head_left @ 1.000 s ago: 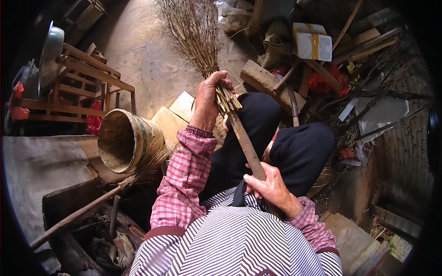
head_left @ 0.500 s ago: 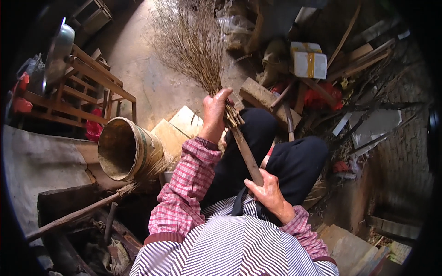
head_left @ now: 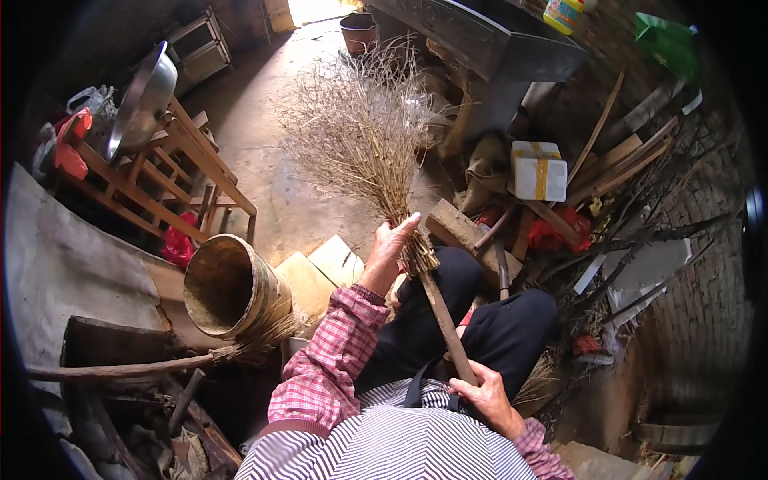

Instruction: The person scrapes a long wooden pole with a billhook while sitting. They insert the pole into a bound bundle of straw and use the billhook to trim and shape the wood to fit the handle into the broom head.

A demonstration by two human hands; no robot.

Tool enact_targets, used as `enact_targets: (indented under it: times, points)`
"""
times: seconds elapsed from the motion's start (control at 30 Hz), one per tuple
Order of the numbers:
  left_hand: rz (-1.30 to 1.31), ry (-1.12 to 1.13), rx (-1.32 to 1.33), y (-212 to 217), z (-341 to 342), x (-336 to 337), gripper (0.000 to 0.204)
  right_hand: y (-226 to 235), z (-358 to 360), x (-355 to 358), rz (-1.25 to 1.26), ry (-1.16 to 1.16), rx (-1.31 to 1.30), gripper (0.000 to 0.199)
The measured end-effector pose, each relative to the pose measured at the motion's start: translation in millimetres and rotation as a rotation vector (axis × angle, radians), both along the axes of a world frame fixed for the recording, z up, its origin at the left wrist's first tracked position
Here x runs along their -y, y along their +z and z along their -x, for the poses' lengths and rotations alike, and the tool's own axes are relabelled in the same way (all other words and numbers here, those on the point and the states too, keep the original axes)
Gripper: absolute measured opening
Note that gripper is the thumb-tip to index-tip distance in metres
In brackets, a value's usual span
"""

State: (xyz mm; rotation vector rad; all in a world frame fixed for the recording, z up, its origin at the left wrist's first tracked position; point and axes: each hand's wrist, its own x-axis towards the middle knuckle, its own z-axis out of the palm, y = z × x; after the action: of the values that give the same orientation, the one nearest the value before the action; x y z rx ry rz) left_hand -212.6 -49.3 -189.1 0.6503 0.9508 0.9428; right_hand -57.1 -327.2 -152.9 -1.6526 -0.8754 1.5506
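Observation:
A broom of dry twigs (head_left: 364, 152) with a wooden stick handle (head_left: 446, 328) slants across my lap, its brush pointing away from me. My left hand (head_left: 388, 248) is wrapped round the bound base of the twigs, thumb upward. Nearer to my body, my right hand (head_left: 486, 394) grips the lower end of the handle. The bundle's cut twig ends stick out just below my left hand. Some fingers of both hands are hidden behind the broom.
Left of my knees stands a wooden bucket (head_left: 232, 288); a long wooden stick (head_left: 120, 370) lies below it. A wooden chair (head_left: 184, 168) bears a metal basin (head_left: 148, 92). To the right are a taped white foam box (head_left: 538, 172), a wood block (head_left: 464, 232) and branches (head_left: 640, 240).
The view has tilted up, showing more of the far floor and a dark counter. Both hands keep their hold on the broom, which appears lower and slightly to the right.

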Motion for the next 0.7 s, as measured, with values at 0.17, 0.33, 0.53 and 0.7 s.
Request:
enact_targets:
  times: [0.17, 0.33, 0.53, 0.7]
  points:
    - [-0.031, 0.004, -0.028, 13.4, -5.1, 12.2, 0.044, -11.6, -6.3, 12.2, -0.126, -0.139, 0.27, 0.039]
    - [-0.168, 0.024, -0.016, 10.2, -8.0, 4.1, 0.061, -8.1, -11.8, 8.9, -0.226, -0.195, 0.45, 0.034]
    - [-0.293, -0.065, -0.087, 55.5, -23.1, -15.0, 0.077, 12.1, -34.5, -10.2, -0.353, -0.237, 0.44, 0.035]
    - [-0.479, 0.044, 0.123, 82.3, -19.4, -20.5, 0.052, 28.8, -54.2, -44.8, -0.433, -0.279, 0.438, 0.035]
